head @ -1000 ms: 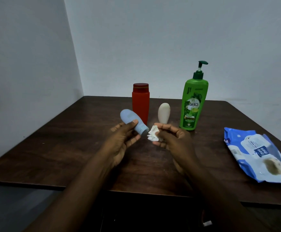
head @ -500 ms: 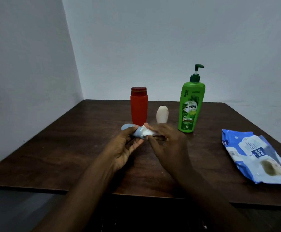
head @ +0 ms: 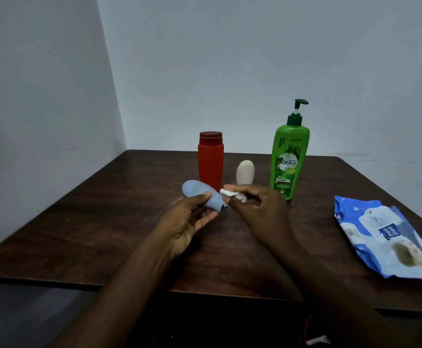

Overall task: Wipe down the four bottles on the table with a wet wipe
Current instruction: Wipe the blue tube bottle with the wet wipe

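Wiping the smooth pale-blue plastic bottle (head: 201, 194) above our dark wooden table (head: 104, 222).
Our left hand (head: 187, 222) grips it tilted; our right hand (head: 257, 209) pinches a crumpled white wet wipe (head: 228, 192) against it. Behind stand a red cylindrical bottle (head: 210, 160), cream oval bottle (head: 245, 172) and green "Vatika" pump bottle (head: 289, 156); a blue "mee mee" wipes pack (head: 385, 237) lies right.

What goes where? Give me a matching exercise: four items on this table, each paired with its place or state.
Items:
1. blue bottle
2. red bottle
3. green pump bottle
4. wipes pack

States:
a. lying flat near the table's right edge
b. tilted, held in the left hand
c. upright, tallest, pump on top
d. upright behind the held bottle

Pairs: 1-b, 2-d, 3-c, 4-a
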A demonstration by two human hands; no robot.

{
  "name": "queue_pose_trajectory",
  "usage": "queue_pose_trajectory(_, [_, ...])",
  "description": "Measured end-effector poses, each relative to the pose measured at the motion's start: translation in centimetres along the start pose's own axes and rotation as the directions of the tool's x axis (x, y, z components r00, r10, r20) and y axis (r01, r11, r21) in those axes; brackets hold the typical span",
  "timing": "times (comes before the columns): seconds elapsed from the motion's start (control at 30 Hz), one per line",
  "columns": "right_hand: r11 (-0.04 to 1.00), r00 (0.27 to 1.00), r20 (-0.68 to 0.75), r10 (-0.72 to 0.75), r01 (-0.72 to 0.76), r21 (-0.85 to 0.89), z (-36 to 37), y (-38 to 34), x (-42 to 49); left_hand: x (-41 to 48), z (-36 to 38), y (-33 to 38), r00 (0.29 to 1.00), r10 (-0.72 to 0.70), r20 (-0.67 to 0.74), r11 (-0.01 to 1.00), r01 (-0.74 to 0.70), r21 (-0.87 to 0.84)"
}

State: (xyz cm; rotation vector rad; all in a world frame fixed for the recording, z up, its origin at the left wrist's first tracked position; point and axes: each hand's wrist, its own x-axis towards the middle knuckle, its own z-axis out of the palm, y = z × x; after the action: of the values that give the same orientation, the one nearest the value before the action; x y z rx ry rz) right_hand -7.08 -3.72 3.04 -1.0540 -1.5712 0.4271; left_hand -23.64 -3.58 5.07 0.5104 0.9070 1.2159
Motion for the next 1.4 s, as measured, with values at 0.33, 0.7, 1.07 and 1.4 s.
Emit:
queue_pose_trajectory(0.33, [0.18,0.667,0.416,0.619,-0.635,0.751,1.8,-0.2,-1.6,-0.1,-0.4,0.1,0.997,-0.013,0.071,0.992,0.022,-0.122])
queue_pose_trajectory(0.7, [0.36,0.757,0.217,0.617,-0.516,0.777,-0.5,0.8,-1.1,0.3,-0.9,0.5,1.0,-0.01,0.014,0.995,0.011,-0.099])
queue_pose_trajectory(1.07, [0.976,0.962,0.165,0.217,-0.215,-0.025,-0.5,-0.3,-0.5,1.0,-1.5,1.2,0.992,0.104,0.069,0.969,-0.117,0.22])
queue_pose_trajectory(1.4, [0.965,0.963,0.269,-0.013,0.082,-0.248,2.0,0.3,3.6,2.3,-2.9,4.7,0.884,0.348,0.312,0.658,-0.467,0.59])
